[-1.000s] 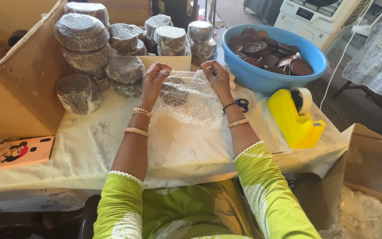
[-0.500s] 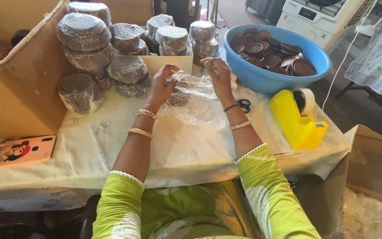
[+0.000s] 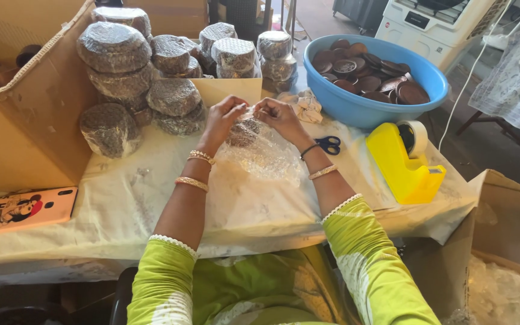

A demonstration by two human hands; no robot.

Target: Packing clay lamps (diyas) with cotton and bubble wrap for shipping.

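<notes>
Wrap [image 3: 260,153], clear and bubbled, lies on the table [image 3: 151,198] around a dark round stack, directly below both hands. Left hand [image 3: 224,120] and right hand [image 3: 278,115] pinch its top edge together, fingertips almost touching, wrists bent down, forearms converging from 6 o'clock. Wrapped round bundles [image 3: 151,78] pile up at 10 o'clock of the hands. At 2 o'clock sits a blue tub [image 3: 356,105] of brown discs; at 4 o'clock, a yellow tape dispenser [image 3: 401,159]. Scissors [image 3: 329,144] lie by the right wrist.
</notes>
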